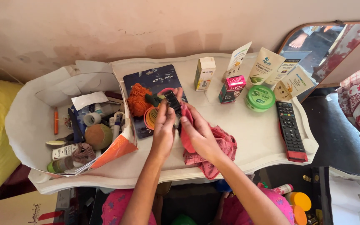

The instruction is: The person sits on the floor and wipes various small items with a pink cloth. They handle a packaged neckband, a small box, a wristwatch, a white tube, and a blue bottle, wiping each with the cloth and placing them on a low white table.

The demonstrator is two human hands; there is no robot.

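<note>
You hold a small black comb [173, 102] upright above the middle of the white shelf [246, 137], its teeth dark and close-set, its top end just in front of a dark card package [157, 79]. Your left hand [164, 127] closes around the comb's lower part, fingers curled tight on it. Your right hand [196, 133] presses a pink cloth [213, 152] against the comb's side, fingers pinched on the fabric; the rest of the cloth trails onto the shelf by your wrist.

Just beside the comb, on the card package, lie an orange woolly bundle [138, 100] and a coil of thin rings [151, 116]. To your left, a torn white carton [30, 121] holds a jumble: a brown-green ball [98, 136], an orange pen [56, 121], a roll of tape [91, 119], small bottles and tubes.

To your right stand a yellow-white box [204, 73], a pink-and-green box [232, 88], a round green tub [260, 98] and leaning cream tubes [266, 66]. A black remote control [290, 130] with a red edge lies near the shelf's right end. A mirror [326, 46] leans against the wall behind.
</note>
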